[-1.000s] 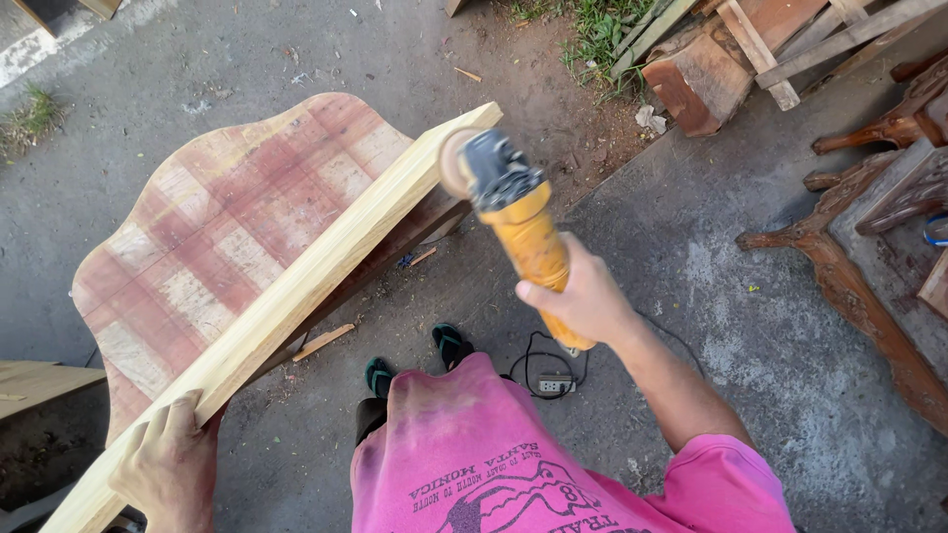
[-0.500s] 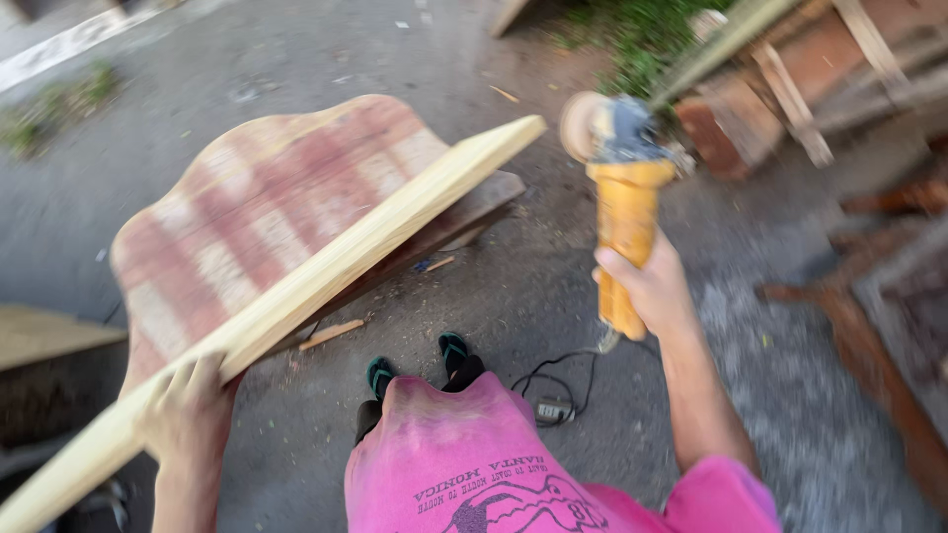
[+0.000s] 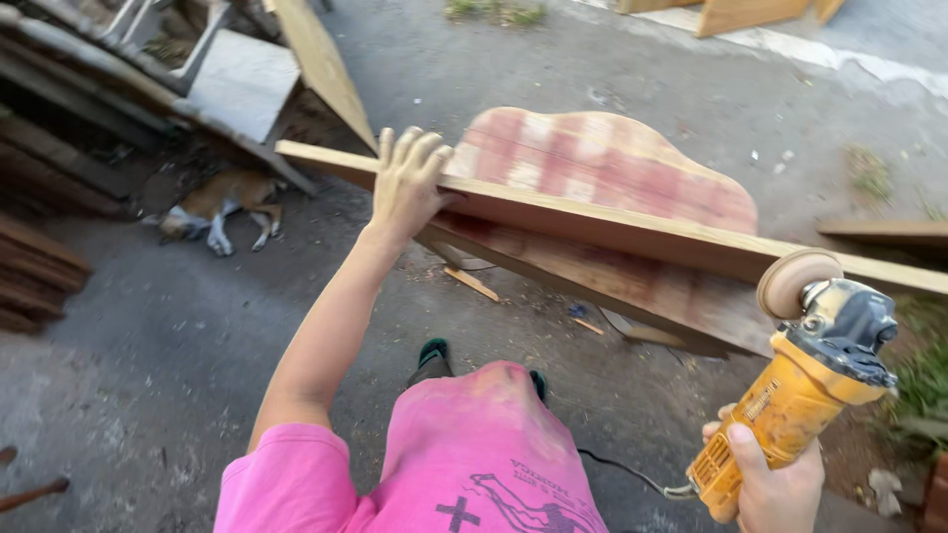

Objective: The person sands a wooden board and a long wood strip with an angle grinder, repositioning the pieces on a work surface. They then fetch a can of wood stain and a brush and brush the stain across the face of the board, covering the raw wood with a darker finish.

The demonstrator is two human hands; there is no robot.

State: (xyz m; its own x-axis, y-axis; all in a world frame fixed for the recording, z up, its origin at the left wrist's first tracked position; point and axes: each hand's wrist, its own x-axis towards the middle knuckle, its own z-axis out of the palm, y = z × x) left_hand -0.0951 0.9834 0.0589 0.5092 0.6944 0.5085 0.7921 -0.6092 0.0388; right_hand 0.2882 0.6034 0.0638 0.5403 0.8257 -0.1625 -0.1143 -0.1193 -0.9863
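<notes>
My left hand point(image 3: 407, 183) lies flat over the top edge of the long pale plank point(image 3: 632, 229), fingers spread and draped across it rather than wrapped around, so it is more a press than a true grip. The plank runs from the far left down to the right, lying on top of the scalloped red-and-pale wooden panel point(image 3: 602, 163) that sits on the ground in front of me. My right hand point(image 3: 775, 484) is closed tight around the yellow body of the angle grinder point(image 3: 805, 390), whose sanding disc point(image 3: 798, 281) sits just at the plank's near edge at the right; I cannot tell whether it touches.

What worries me is that loose press. If the disc bites the edge, I judge the plank could skid or tip off the panel, since nothing clamps it. One-handed, the grinder could kick toward my body. The black cord point(image 3: 622, 469) trails low by my feet point(image 3: 433, 352), so I could trip on it or snag it. A dog point(image 3: 212, 207) lies at the far left near stacked timber point(image 3: 39, 266), close enough for dust or a sliding board to reach it.
</notes>
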